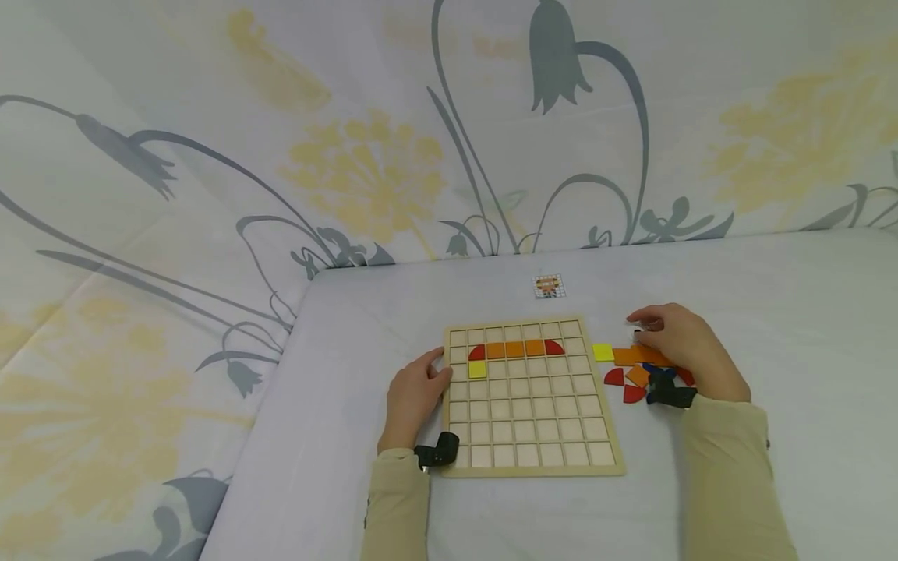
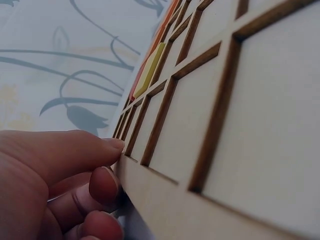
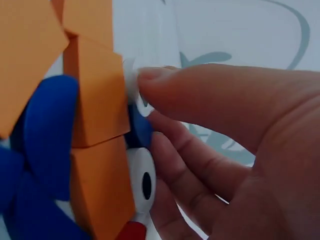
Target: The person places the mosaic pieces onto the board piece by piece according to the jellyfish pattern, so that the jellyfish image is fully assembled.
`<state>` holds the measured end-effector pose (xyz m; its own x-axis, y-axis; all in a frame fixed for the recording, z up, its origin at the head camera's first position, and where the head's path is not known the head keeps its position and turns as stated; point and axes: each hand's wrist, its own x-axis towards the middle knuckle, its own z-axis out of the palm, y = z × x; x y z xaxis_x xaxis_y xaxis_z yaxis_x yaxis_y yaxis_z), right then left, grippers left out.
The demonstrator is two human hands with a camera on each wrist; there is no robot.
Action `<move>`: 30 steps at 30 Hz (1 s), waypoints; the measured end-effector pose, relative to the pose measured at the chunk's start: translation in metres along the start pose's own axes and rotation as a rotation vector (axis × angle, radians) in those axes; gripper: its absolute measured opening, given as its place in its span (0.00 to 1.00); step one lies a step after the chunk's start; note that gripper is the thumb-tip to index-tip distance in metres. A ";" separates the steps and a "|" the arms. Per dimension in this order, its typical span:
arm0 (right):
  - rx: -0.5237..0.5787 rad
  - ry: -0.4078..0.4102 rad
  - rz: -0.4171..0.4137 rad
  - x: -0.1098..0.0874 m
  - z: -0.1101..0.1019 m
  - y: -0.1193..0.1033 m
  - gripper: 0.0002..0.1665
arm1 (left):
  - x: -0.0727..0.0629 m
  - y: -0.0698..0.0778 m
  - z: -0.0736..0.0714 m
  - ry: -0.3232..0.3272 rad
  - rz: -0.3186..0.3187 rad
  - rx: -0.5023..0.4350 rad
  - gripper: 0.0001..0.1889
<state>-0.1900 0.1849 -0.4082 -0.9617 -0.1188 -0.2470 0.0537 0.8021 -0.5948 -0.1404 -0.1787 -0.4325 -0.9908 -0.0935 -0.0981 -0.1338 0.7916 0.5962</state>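
A wooden grid board [image 1: 533,471] lies on the table. One of its upper rows has three orange square tiles [image 1: 514,350] between two red quarter-round tiles [image 1: 554,347]. Below the left red one sits a yellow square tile [image 1: 477,369]. My left hand [image 1: 414,399] holds the board's left edge, thumb on the rim and fingers curled at its side. To the right of the board, my right hand [image 1: 684,343] pinches a white eye disc [image 3: 131,82] by the loose pieces. Another eye disc [image 3: 140,170] with a black pupil is close to its fingers.
Loose pieces lie right of the board: a yellow square [image 1: 603,353], orange squares [image 1: 623,357], red quarter-rounds [image 1: 613,377] and blue pieces [image 3: 50,135], partly hidden by my right hand and wrist camera. A small picture card [image 1: 549,286] lies beyond the board, before a flowered cloth backdrop [image 1: 379,171].
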 end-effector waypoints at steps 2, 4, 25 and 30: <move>-0.012 -0.002 -0.016 0.000 0.001 0.003 0.20 | 0.000 0.001 0.000 0.000 0.007 -0.006 0.22; -0.016 0.006 -0.029 0.000 0.001 0.004 0.19 | -0.001 0.001 0.000 0.002 0.015 -0.011 0.22; 0.065 0.128 -0.082 0.003 0.004 -0.008 0.16 | -0.001 0.002 -0.003 0.007 0.010 -0.027 0.21; 0.081 0.127 -0.098 0.005 0.009 -0.015 0.17 | -0.001 0.001 -0.002 0.013 0.018 -0.016 0.21</move>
<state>-0.1933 0.1670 -0.4068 -0.9894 -0.1146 -0.0894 -0.0249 0.7398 -0.6724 -0.1394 -0.1790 -0.4299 -0.9932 -0.0873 -0.0768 -0.1161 0.7835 0.6105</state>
